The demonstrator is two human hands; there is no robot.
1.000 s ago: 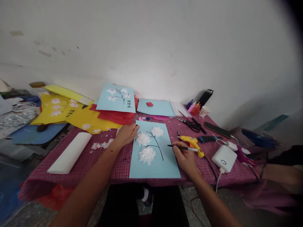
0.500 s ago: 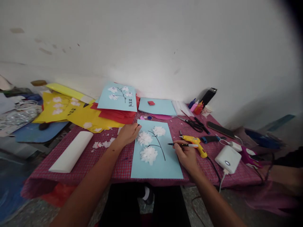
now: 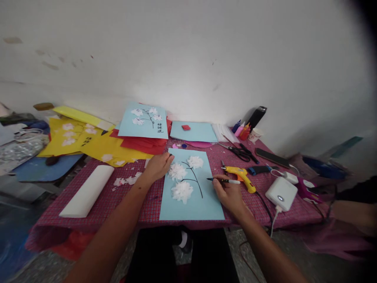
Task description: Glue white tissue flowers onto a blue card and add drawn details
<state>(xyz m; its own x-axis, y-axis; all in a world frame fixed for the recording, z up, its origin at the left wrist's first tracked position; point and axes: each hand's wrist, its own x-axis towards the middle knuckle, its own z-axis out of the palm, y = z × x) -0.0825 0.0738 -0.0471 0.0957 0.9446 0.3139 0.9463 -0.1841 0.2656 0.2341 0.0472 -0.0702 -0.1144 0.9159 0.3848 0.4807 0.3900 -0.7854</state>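
A light blue sheet [image 3: 194,210] lies in front of me, with fluffy white paper flowers [image 3: 182,191] joined by a drawn dark stem [image 3: 198,181]. My right hand [image 3: 229,193] rests at the sheet's right edge and grips a brush pen [image 3: 225,180]; its dark tip points left, towards the stem. Whether the tip touches the paper I cannot tell. At the upper left edge, my left hand [image 3: 159,167] is closed, and a small dark end shows at its fingertips, too small to name.
Right of the sheet lie a yellow glue gun [image 3: 243,177], black scissors [image 3: 240,153], a phone [image 3: 272,158] and a white power bank [image 3: 281,193]. Behind stands a finished flower card [image 3: 129,127] on red paper. On the left are a white roll [image 3: 88,190] and paper scraps [image 3: 128,180]. Another person's arm [image 3: 352,212] shows at right.
The view has shifted slightly. Both hands keep nearly the same places on the sheet, and the brush pen has tilted a little, its back end slightly lower. The drawn stem looks the same.
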